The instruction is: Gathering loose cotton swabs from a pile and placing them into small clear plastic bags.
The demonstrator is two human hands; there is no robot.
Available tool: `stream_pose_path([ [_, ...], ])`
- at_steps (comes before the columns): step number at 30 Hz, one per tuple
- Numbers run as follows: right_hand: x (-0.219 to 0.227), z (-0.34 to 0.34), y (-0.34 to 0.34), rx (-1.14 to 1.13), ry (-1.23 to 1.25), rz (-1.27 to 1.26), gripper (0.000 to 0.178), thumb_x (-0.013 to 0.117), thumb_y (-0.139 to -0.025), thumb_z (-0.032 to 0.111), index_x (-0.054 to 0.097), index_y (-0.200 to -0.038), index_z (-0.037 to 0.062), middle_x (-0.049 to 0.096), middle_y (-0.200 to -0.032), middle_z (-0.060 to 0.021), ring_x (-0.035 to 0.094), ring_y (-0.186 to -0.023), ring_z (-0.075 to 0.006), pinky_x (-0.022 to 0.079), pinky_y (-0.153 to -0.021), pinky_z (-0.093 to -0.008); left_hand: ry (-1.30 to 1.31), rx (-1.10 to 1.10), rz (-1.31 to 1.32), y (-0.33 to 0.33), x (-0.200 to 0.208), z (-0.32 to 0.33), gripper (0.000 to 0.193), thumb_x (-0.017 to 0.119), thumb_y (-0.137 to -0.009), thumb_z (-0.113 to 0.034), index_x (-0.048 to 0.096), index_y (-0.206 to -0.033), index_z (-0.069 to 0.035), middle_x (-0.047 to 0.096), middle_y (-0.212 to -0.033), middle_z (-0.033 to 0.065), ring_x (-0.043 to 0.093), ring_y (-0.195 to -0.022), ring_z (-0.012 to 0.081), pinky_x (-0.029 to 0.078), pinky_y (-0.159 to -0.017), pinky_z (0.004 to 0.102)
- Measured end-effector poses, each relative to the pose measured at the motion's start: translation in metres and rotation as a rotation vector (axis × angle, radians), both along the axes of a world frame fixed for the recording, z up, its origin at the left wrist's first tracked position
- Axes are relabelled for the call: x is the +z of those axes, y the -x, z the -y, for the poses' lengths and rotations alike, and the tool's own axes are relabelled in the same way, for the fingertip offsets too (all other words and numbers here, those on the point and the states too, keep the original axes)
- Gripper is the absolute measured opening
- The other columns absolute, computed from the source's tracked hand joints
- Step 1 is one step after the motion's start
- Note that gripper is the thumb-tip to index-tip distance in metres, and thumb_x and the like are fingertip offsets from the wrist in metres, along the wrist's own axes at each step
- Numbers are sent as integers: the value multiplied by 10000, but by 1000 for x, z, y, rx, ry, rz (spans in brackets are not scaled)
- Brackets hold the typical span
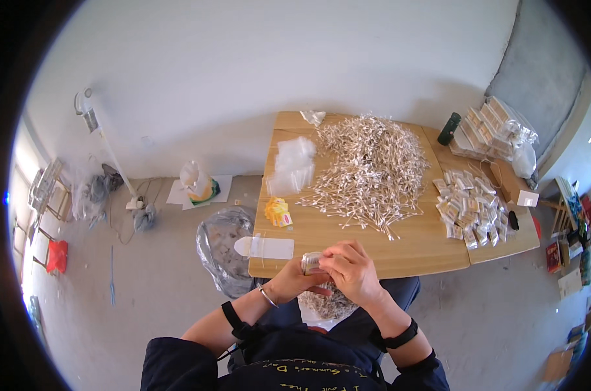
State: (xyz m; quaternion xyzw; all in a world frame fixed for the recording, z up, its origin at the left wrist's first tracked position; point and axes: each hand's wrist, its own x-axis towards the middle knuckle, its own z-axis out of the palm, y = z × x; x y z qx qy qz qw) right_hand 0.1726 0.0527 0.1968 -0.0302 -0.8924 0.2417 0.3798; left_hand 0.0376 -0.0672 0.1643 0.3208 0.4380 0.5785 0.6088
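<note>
In its fingers the left hand (295, 281) grasps a small packet (311, 262) (near the counter (399, 257)); whether the right hand (354, 270) grips too, I cannot tell.

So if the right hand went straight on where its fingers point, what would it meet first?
Probably the small clear packet in the left hand; fingertips of the right hand seem to touch or nearly touch it, though depth is unclear.

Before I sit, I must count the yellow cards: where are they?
In the head view, the yellow cards lie near the left edge of the wooden table, between the flat plastic bags and the white card, left of the cotton swabs.
</note>
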Motion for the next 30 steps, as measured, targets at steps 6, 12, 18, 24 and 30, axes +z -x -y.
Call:
stream_pose_path([
  [6, 1, 2, 4, 21, 62, 84, 133, 714, -733, 14, 614, -810, 56, 590, -1002, -71, 565, -917, -276, 492, -756, -373, 31, 20, -138, 3, 2, 2, 205, 604, -923, -88, 587, -1118, -29, 636, -1033, 37, 631, -931, 123, 600, -764, 305],
  [12, 5, -3, 3, 116, 157, 171, 107, 669, -775, 16, 577, -826, 36, 552, -1069, -113, 520, -976, -308, 456, -825, -380, -5, 0, -204, 7, -5, 1, 196, 605, -926, -102, 594, -1098, -10, 643, -1006, 43, 634, -887, 113, 589, -754, 296],
  [18, 8, -9, -3, 197, 300, 187, 101, 657, -788, 25, 566, -830, 30, 539, -1067, -121, 497, -998, -316, 427, -865, -379, -13, -37, -360, 11, 5, -2, 168, 621, -901, -54, 603, -1048, 26, 665, -967, 82, 676, -854, 168, 567, -795, 308],
  [24, 11, -7, -8, 171, 239, 225, 122, 715, -743, 30, 620, -812, 66, 544, -1061, -82, 508, -1003, -293, 448, -846, -371, -97, -6, -472, 18, -11, 3, 179, 658, -863, -32, 617, -1031, 17, 688, -920, 80, 658, -870, 131, 545, -768, 287],
  [30, 18, -8, -10, 195, 255, 190, 155, 729, -716, -7, 628, -804, 71, 549, -1046, -63, 518, -995, -276, 467, -819, -366, -101, -10, -653, 17, -1, 3, 245, 697, -825, -66, 636, -1060, -28, 708, -891, 65, 668, -829, 121, 524, -742, 291],
])
